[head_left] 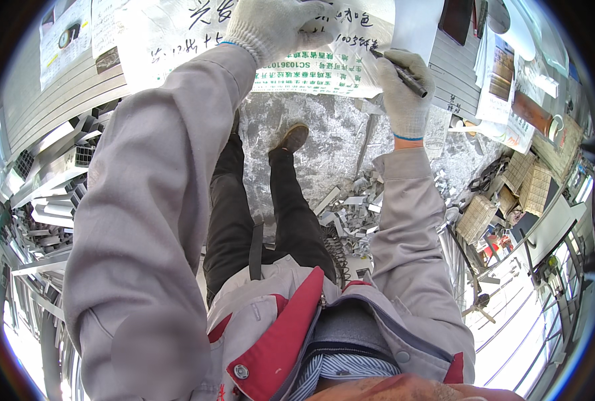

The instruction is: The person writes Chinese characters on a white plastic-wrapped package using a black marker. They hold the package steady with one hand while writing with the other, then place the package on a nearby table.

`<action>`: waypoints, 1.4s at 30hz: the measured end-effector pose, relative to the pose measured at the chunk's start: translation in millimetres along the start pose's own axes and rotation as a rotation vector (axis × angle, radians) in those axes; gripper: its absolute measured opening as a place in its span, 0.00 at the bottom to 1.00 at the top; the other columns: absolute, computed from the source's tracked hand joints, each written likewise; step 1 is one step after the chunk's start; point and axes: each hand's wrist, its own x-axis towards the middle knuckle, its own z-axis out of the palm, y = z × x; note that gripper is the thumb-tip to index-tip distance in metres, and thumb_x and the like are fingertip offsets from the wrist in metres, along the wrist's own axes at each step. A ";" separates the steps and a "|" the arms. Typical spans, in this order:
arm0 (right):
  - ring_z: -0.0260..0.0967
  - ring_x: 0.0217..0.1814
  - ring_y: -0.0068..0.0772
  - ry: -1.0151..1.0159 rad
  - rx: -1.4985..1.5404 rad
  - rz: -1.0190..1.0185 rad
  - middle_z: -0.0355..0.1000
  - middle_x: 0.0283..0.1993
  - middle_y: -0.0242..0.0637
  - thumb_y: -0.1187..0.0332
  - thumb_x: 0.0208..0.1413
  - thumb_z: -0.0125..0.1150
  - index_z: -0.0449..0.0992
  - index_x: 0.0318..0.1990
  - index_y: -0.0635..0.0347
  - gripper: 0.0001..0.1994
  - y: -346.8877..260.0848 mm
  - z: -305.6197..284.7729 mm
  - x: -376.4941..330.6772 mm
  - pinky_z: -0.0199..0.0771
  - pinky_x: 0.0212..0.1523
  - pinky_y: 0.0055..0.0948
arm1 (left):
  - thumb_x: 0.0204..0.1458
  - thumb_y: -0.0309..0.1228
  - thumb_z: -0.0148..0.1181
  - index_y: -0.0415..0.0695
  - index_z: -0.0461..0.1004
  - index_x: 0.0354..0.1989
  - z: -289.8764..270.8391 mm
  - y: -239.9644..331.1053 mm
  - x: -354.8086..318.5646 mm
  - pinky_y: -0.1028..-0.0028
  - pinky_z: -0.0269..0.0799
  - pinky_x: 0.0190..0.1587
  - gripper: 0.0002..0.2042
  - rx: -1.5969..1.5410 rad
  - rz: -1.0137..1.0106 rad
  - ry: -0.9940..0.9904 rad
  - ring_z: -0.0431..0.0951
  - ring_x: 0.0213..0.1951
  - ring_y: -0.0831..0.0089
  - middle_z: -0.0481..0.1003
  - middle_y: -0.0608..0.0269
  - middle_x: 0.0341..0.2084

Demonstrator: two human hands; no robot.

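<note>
Status, head view, person standing, both arms raised fwd.

1. Left hand (270, 25): knit work glove, fingers spread and laid flat on the white sack (177, 40). Not gripping; it pins the printed sheet against the stacked aluminium profiles (57, 100) behind it. Palm side hidden, so contact under the fingers cannot be confirmed in detail.

2. Right hand (404, 87): same glove type, fingers curled shut round a dark marker pen (399, 72). Pen runs diagonally across the hand, tip pointing up-left, touching or just off the sack surface; too small to tell which.

3. Work item: the sack hangs directly ahead of both hands, its lower edge just below the right hand. Handwritten dark strokes show above and between the hands, plus green factory print beside the left hand.

4. Progress (judgement): several written groups already stand on the sheet, approx. two rows. Pen tip sits at the right end of the lower row, so marking looks well advanced, likely near the end of a line. Whether more rows are needed cannot be read from here.

5. Surroundings: below the hands, concrete floor (324, 127) w/ short metal offcuts (354, 207) near the right forearm. Woven baskets (511, 194) lie well right of the right hand.
</note>
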 end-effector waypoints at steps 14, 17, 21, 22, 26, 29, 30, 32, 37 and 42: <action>0.77 0.24 0.21 0.144 0.066 0.105 0.83 0.37 0.37 0.76 0.62 0.70 0.84 0.48 0.66 0.08 3.2 -13.0 -1.5 0.76 0.20 0.21 | 0.48 0.42 0.80 0.57 0.88 0.43 0.6 0.7 1.8 0.61 0.87 0.47 0.14 0.002 0.015 0.021 0.89 0.47 0.61 0.85 0.68 0.52; 0.75 0.24 0.19 0.075 0.214 0.218 0.83 0.38 0.37 0.75 0.62 0.71 0.84 0.48 0.65 0.09 0.2 -15.5 -4.9 0.76 0.21 0.21 | 0.48 0.41 0.80 0.57 0.87 0.43 1.3 0.9 2.1 0.61 0.87 0.47 0.14 0.003 0.019 0.026 0.89 0.47 0.61 0.85 0.68 0.51; 0.76 0.25 0.19 0.091 0.195 0.216 0.83 0.38 0.37 0.75 0.62 0.71 0.85 0.47 0.64 0.08 -4.7 -12.7 -4.5 0.77 0.21 0.21 | 0.48 0.41 0.80 0.57 0.87 0.43 1.9 0.8 1.7 0.61 0.87 0.47 0.14 0.019 0.021 0.022 0.89 0.47 0.61 0.85 0.68 0.52; 0.77 0.26 0.19 0.090 0.182 0.232 0.83 0.38 0.37 0.75 0.62 0.71 0.85 0.47 0.64 0.07 -6.2 -13.0 -6.4 0.78 0.22 0.21 | 0.48 0.42 0.80 0.57 0.87 0.43 2.0 0.8 1.6 0.61 0.87 0.47 0.14 0.016 0.018 0.018 0.89 0.47 0.61 0.85 0.68 0.52; 0.79 0.30 0.20 0.081 0.146 0.185 0.84 0.42 0.37 0.76 0.60 0.71 0.86 0.45 0.64 0.07 -6.6 -13.2 -13.9 0.82 0.25 0.21 | 0.48 0.42 0.80 0.58 0.87 0.43 1.3 0.7 1.2 0.61 0.87 0.47 0.15 0.007 0.008 -0.004 0.89 0.48 0.61 0.85 0.69 0.52; 0.81 0.34 0.21 0.037 0.134 0.112 0.84 0.48 0.38 0.77 0.59 0.72 0.86 0.45 0.64 0.07 -2.0 -15.9 -15.7 0.84 0.30 0.21 | 0.48 0.42 0.80 0.58 0.87 0.43 0.8 0.7 1.3 0.61 0.87 0.47 0.14 0.022 0.009 -0.007 0.88 0.48 0.61 0.85 0.69 0.52; 0.81 0.35 0.21 0.028 0.130 0.093 0.84 0.49 0.39 0.78 0.59 0.72 0.86 0.44 0.64 0.07 -0.2 -16.2 -15.7 0.85 0.31 0.21 | 0.48 0.42 0.80 0.58 0.87 0.43 0.8 0.7 1.3 0.61 0.87 0.47 0.14 0.031 0.011 -0.005 0.88 0.47 0.61 0.85 0.69 0.52; 0.82 0.35 0.23 0.016 0.120 0.053 0.83 0.51 0.39 0.78 0.58 0.71 0.86 0.43 0.63 0.07 2.7 -15.2 -14.4 0.85 0.32 0.21 | 0.49 0.42 0.80 0.58 0.87 0.43 0.8 0.9 1.7 0.61 0.87 0.46 0.14 0.040 0.020 0.003 0.88 0.47 0.61 0.85 0.69 0.51; 0.82 0.42 0.26 -0.047 -0.003 -0.029 0.81 0.53 0.40 0.79 0.57 0.71 0.87 0.41 0.61 0.06 -1.3 -10.3 -15.6 0.86 0.38 0.23 | 0.49 0.43 0.79 0.58 0.87 0.42 1.0 2.8 2.7 0.61 0.87 0.46 0.13 0.038 0.032 0.028 0.88 0.47 0.61 0.85 0.69 0.51; 0.82 0.46 0.28 -0.078 0.101 0.151 0.81 0.54 0.40 0.79 0.56 0.72 0.88 0.41 0.61 0.07 -7.1 -16.9 -21.8 0.86 0.43 0.24 | 0.49 0.42 0.79 0.58 0.87 0.41 -0.3 2.8 3.8 0.61 0.87 0.45 0.12 0.059 0.048 0.036 0.88 0.47 0.61 0.85 0.69 0.49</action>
